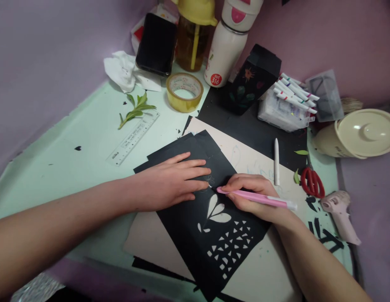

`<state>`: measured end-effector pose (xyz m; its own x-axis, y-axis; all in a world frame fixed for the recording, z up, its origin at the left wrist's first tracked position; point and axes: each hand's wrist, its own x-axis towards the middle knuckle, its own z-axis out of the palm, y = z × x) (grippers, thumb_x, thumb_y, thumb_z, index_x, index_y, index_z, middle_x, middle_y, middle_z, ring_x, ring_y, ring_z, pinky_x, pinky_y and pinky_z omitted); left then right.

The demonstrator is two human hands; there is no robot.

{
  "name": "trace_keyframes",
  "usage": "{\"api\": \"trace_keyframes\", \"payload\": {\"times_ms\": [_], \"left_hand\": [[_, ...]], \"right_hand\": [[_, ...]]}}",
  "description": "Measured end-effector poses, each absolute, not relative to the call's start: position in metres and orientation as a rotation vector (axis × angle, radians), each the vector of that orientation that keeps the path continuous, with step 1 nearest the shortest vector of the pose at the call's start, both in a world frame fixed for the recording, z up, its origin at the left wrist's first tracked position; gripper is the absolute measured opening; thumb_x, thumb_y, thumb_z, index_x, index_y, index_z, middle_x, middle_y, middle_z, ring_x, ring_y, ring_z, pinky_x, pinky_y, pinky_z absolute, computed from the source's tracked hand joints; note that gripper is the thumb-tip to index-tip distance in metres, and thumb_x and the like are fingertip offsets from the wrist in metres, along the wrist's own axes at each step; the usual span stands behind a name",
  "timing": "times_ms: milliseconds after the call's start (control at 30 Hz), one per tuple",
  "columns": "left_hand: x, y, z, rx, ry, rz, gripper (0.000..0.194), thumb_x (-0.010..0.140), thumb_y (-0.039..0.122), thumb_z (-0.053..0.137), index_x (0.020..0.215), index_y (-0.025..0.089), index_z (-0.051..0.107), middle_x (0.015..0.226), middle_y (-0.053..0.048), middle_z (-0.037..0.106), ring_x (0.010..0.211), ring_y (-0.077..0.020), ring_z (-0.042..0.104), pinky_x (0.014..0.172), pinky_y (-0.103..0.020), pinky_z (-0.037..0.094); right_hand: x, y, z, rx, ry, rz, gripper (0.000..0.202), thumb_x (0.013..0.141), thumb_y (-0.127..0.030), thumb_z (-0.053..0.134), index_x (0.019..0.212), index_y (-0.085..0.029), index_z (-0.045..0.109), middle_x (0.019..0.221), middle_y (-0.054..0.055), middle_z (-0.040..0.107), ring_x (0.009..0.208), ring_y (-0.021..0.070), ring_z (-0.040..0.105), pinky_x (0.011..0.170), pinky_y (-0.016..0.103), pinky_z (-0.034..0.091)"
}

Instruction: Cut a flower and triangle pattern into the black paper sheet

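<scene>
A sheet of black card (188, 239) lies at a slant in front of me, with leaf shapes and several small triangles and squares cut through it. My left hand (169, 180) is spread flat on its upper part, fingers pointing right. In my right hand (253, 183) is a pink pen-shaped craft knife (260, 199), pinched near its front end. Its tip touches or hovers just above the card, beside my left fingertips and over the largest leaf cutouts. A faint drawn flower outline shows near the tip. Under the card lies a pale board (251, 272).
A clear ruler (133, 138), leafy sprig (138, 110) and tape roll (184, 105) lie at left. Behind stand a phone (157, 44), bottles (224, 54), a decorated black box (253, 79) and markers (294, 94). Rightward are a white pen (276, 161), red-handled scissors (312, 182) and glue gun (341, 214).
</scene>
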<state>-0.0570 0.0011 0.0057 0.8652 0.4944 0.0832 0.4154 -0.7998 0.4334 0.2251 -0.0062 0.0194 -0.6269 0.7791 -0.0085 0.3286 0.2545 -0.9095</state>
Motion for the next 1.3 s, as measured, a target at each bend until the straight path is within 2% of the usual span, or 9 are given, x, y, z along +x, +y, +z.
{"api": "trace_keyframes", "payload": {"times_ms": [333,600,800,1000,1300], "left_hand": [[-0.057,0.001,0.006,2.603,0.668,0.305,0.029,0.095,0.023,0.059,0.124,0.024,0.062,0.15,-0.006,0.05,0.146,-0.0259,0.036,0.124,-0.048,0.016],[-0.057,0.0,0.004,2.609,0.668,0.302,0.029,0.095,0.023,0.059,0.124,0.022,0.06,0.15,-0.007,0.05,0.146,-0.0257,0.036,0.124,-0.048,0.017],[-0.056,0.001,0.004,2.617,0.666,0.288,0.032,0.095,0.024,0.06,0.127,0.022,0.059,0.15,-0.008,0.05,0.146,-0.0257,0.035,0.124,-0.047,0.017],[-0.055,0.002,0.002,2.606,0.683,0.302,0.038,0.095,0.027,0.061,0.131,0.019,0.056,0.151,-0.011,0.048,0.146,-0.0258,0.036,0.123,-0.046,0.018],[-0.055,0.002,0.002,2.659,0.674,0.249,0.036,0.096,0.028,0.059,0.131,0.017,0.056,0.151,-0.012,0.047,0.145,-0.027,0.036,0.123,-0.049,0.018]], "right_hand": [[0.225,-0.007,0.018,-0.922,-2.106,1.294,0.017,0.091,-0.019,0.064,0.104,-0.022,0.075,0.093,0.006,0.074,0.079,0.0154,0.07,0.068,0.027,0.055],[0.224,-0.011,0.009,-0.988,-2.042,1.075,0.024,0.089,-0.018,0.068,0.112,-0.026,0.072,0.107,0.007,0.073,0.096,0.02,0.07,0.084,0.034,0.058],[0.217,-0.021,0.004,-1.052,-2.093,0.797,0.028,0.095,-0.022,0.062,0.122,-0.026,0.068,0.094,0.005,0.076,0.077,0.0167,0.071,0.071,0.03,0.06],[0.205,-0.022,0.004,-0.905,-2.296,0.424,0.034,0.09,-0.021,0.069,0.124,-0.025,0.064,0.098,0.008,0.074,0.085,0.0207,0.071,0.075,0.034,0.059],[0.2,-0.02,-0.005,-0.9,-2.341,0.393,0.034,0.094,-0.011,0.058,0.125,-0.024,0.062,0.099,0.008,0.072,0.084,0.0197,0.067,0.076,0.035,0.056]]}}
